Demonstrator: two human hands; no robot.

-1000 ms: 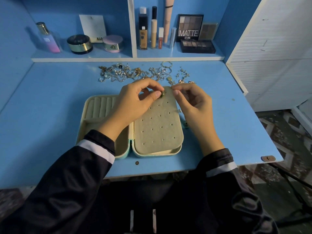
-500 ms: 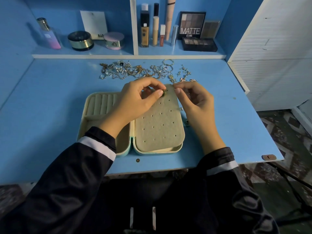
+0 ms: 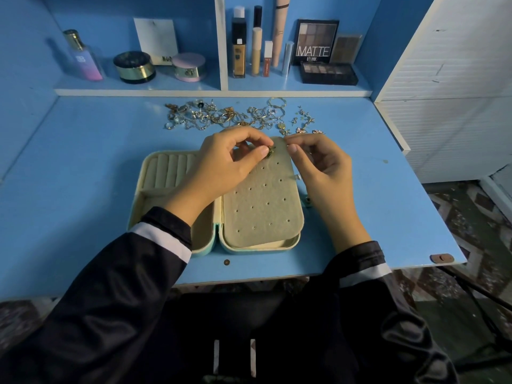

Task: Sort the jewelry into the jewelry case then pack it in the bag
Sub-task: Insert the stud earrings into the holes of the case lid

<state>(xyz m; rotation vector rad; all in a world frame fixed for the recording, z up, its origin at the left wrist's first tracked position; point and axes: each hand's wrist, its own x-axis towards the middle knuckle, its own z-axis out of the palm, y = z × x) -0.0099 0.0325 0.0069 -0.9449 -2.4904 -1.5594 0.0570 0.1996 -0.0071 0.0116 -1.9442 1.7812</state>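
Observation:
An open jewelry case with a pale mint shell lies on the blue desk. Its right half carries a beige felt earring panel dotted with small holes; its left half shows padded ring rolls. My left hand pinches a small gold earring at the panel's top edge. My right hand has curled fingers pinched together at the panel's top right corner; what it holds is hidden. A heap of loose gold and silver jewelry lies behind the case. No bag is in view.
A shelf behind the desk holds a perfume bottle, round jars, foundation tubes and eyeshadow palettes. A white cabinet bounds the desk on the right. A small dark stud lies near the front edge.
Both hands stay at the top of the earring panel. The left thumb and finger have shifted slightly on the earring; the camera view moved a little.

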